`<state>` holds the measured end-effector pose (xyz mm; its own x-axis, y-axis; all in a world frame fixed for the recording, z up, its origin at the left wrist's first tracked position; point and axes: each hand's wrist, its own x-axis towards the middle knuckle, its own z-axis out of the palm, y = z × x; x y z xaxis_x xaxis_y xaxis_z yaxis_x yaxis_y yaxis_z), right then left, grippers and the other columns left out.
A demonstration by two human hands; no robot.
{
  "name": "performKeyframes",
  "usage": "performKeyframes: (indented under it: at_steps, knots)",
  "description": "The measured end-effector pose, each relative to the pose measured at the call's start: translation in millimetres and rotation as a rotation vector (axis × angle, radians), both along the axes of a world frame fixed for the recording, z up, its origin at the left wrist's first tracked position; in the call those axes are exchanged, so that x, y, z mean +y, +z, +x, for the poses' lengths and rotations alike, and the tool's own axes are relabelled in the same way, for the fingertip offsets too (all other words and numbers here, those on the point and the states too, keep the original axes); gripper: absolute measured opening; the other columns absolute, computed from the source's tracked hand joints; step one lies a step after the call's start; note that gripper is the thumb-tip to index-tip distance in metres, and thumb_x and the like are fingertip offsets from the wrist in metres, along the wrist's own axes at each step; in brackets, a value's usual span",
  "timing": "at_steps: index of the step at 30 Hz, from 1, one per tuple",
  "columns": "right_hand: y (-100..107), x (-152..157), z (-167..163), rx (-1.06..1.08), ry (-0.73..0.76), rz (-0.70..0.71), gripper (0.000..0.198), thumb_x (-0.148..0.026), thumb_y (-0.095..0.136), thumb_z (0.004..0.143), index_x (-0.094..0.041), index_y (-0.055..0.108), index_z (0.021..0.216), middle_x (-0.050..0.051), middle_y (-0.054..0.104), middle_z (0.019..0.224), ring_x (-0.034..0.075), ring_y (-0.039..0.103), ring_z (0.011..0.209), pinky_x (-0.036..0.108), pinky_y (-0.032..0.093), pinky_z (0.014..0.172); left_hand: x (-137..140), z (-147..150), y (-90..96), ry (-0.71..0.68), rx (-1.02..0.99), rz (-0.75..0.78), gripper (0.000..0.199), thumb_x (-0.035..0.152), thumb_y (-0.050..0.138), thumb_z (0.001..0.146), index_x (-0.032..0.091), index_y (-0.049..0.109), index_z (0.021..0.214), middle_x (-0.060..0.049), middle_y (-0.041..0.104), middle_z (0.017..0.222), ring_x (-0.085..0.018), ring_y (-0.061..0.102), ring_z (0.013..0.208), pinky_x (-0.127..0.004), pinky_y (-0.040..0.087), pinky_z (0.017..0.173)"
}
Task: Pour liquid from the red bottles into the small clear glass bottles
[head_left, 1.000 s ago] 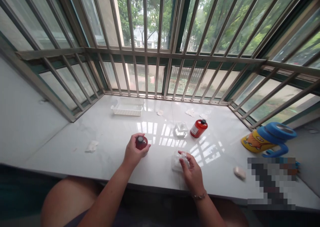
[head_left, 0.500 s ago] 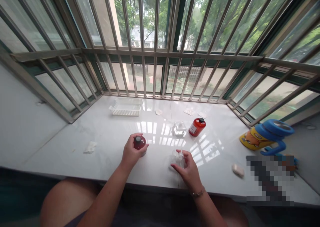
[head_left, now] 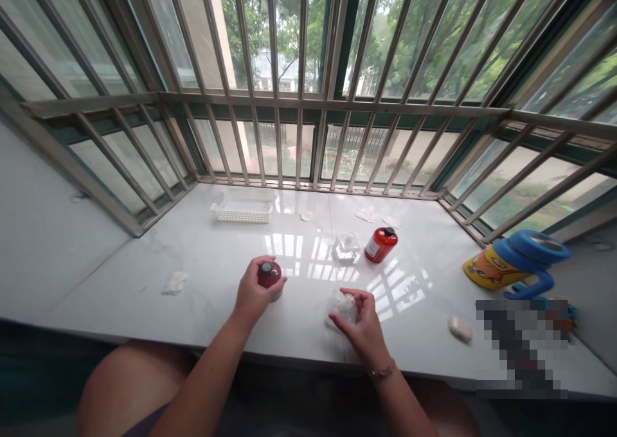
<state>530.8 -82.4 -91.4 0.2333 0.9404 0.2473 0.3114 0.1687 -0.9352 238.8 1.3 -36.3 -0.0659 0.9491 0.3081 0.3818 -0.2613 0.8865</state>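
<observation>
My left hand [head_left: 255,289] is wrapped round a dark red bottle [head_left: 272,276] with a black cap, which stands upright near the middle of the white surface. To the right, the thumb and fingers of my right hand [head_left: 361,318] curve round a small clear container [head_left: 341,305], partly hidden by the fingers. Its exact shape is hard to make out. Beyond that hand sits a second clear square container [head_left: 346,247], and beside it a bright red bottle [head_left: 380,245] with a black cap and a pale label.
A white perforated basket [head_left: 243,207] stands at the back left. Crumpled white tissue [head_left: 174,283] lies at left, with more scraps at the back. On the right are a blue and yellow mug [head_left: 511,260] and a pale soap-like block [head_left: 459,329]. Metal window bars [head_left: 299,148] enclose the surface.
The clear container at my right hand has shifted slightly leftward, and its reflections differ. My left hand and the dark red bottle stay in place.
</observation>
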Motion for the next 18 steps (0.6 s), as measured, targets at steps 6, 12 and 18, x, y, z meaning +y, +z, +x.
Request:
performKeyframes:
  at_steps: [6, 12, 18]
  knots:
    - [0, 0, 0, -0.037, 0.025, -0.002, 0.064, -0.048, 0.090, 0.078, -0.027, 0.061, 0.132, 0.009, 0.071, 0.129, 0.032, 0.069, 0.123, 0.051, 0.057, 0.107, 0, 0, 0.5, -0.007, 0.002, 0.013, 0.046, 0.038, 0.087, 0.081, 0.027, 0.064, 0.119, -0.006, 0.072, 0.134, -0.030, 0.069, 0.126, -0.049, 0.056, 0.111]
    - [-9, 0, 1, -0.009, 0.050, -0.024, 0.054, -0.048, 0.089, 0.082, -0.027, 0.063, 0.125, 0.010, 0.070, 0.131, 0.032, 0.069, 0.120, 0.051, 0.057, 0.105, 1, 0, -1.3, -0.004, 0.005, 0.034, 0.046, 0.039, 0.087, 0.080, 0.027, 0.064, 0.118, -0.005, 0.073, 0.133, -0.028, 0.070, 0.125, -0.048, 0.057, 0.111]
    - [-14, 0, -1, 0.077, 0.001, -0.004, 0.071, -0.046, 0.094, 0.076, -0.028, 0.053, 0.130, 0.012, 0.071, 0.133, 0.032, 0.071, 0.121, 0.050, 0.059, 0.103, 1, 0, -0.9, -0.006, 0.003, 0.021, 0.046, 0.038, 0.088, 0.080, 0.028, 0.063, 0.118, -0.005, 0.072, 0.134, -0.029, 0.069, 0.126, -0.047, 0.058, 0.110]
